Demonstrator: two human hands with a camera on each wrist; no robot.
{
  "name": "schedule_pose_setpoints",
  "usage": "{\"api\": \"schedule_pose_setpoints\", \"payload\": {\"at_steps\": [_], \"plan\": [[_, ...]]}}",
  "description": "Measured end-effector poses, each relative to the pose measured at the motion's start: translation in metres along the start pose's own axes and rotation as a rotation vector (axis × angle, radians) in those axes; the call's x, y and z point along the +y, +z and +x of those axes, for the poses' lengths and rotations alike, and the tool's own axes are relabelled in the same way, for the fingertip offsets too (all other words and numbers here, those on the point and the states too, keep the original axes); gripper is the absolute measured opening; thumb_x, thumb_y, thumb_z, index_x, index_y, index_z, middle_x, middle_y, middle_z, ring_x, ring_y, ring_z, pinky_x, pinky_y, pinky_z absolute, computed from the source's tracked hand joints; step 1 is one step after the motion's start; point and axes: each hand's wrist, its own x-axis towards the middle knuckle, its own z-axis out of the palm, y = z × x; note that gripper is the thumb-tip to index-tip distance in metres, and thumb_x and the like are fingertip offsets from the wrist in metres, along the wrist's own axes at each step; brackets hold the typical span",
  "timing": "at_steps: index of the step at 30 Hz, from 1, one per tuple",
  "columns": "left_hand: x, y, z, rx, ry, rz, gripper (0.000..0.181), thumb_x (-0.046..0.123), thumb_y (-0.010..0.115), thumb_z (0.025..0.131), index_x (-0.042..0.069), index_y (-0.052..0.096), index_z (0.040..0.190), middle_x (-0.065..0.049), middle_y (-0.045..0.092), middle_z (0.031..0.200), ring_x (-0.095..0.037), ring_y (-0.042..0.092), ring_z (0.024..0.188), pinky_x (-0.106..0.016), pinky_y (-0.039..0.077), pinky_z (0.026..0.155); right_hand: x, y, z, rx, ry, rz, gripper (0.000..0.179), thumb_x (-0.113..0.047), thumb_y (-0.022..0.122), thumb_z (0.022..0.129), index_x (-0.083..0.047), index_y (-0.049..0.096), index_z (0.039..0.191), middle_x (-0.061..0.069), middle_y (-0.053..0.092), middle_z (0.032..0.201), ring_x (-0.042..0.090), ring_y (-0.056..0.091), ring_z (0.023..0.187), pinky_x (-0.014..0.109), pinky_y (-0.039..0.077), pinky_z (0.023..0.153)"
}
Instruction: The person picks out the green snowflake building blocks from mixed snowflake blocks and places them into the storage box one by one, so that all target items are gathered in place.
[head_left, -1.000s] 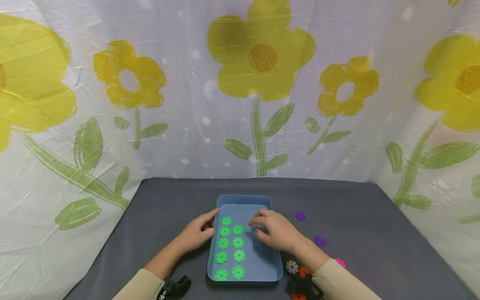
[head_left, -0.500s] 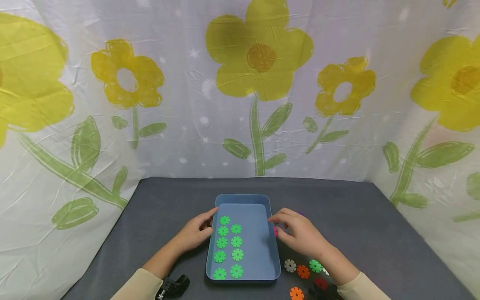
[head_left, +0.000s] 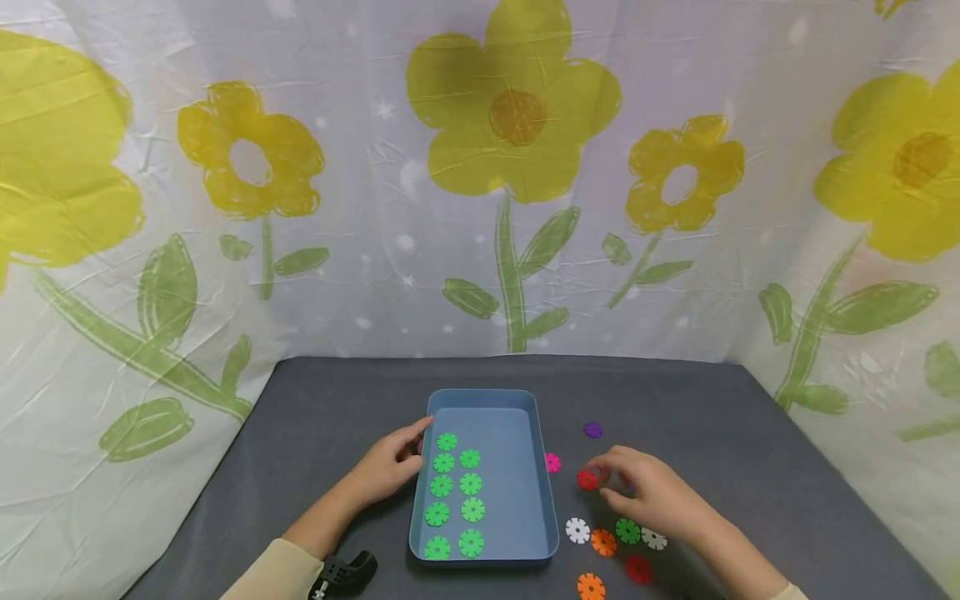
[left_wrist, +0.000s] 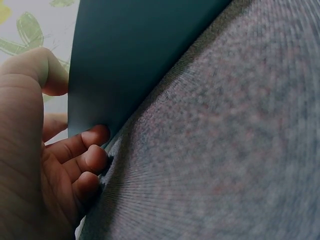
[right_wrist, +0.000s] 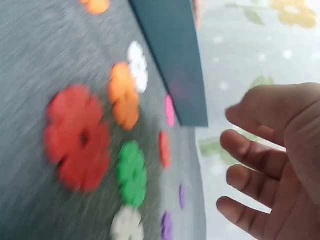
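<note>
My left hand (head_left: 387, 463) holds the left wall of the blue tray (head_left: 517, 546); in the left wrist view, several fingers rest against its outer side. Inside the tray, green notched discs (head_left: 470, 483) form two columns on the left. My right hand (head_left: 655, 492) hovers to the right of the tray with fingers loosely bent. Nothing is between its fingers and thumb in the right wrist view. Closest to its fingertips in the head view is a red notched disc (head_left: 587, 480); another red disc (right_wrist: 80, 137) looms large in the right wrist view.
Loose discs lie right of the tray: pink (head_left: 552, 462), purple (head_left: 593, 430), white (head_left: 577, 531), orange (head_left: 603, 542) and green (head_left: 627, 531). Dark grey cloth (head_left: 360, 392) covers the table. A flower-printed curtain (head_left: 375, 250) stands around its back and sides.
My right hand has moved from over the tray out to the right, lower in the head view, uncovering the pink, red and purple discs. The left hand stays at the tray's edge.
</note>
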Motion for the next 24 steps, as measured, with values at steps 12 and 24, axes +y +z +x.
{"api": "schedule_pose_setpoints", "payload": {"at_steps": [12,24], "plan": [[0.0,-0.001,0.0,0.0,0.029,0.003,0.067,0.002,0.053,0.092,0.004,0.039,0.158,-0.001,0.057,0.097,-0.012,0.048,0.072,-0.03,0.04,0.069,0.022,0.0,-0.029,-0.171,0.106,-0.006,0.028,-0.024,0.084,0.081,-0.017,0.076,0.106,-0.014,0.061,0.095,0.004,0.055,0.082,0.032,0.051,0.072],[0.001,-0.001,0.0,0.003,0.028,-0.003,0.067,0.002,0.054,0.091,0.003,0.04,0.157,-0.001,0.056,0.097,-0.013,0.048,0.072,-0.03,0.04,0.068,0.024,0.006,-0.033,-0.146,0.095,-0.07,0.023,-0.027,0.084,0.08,-0.019,0.075,0.1,-0.015,0.058,0.093,0.003,0.052,0.079,0.032,0.049,0.069]]}}
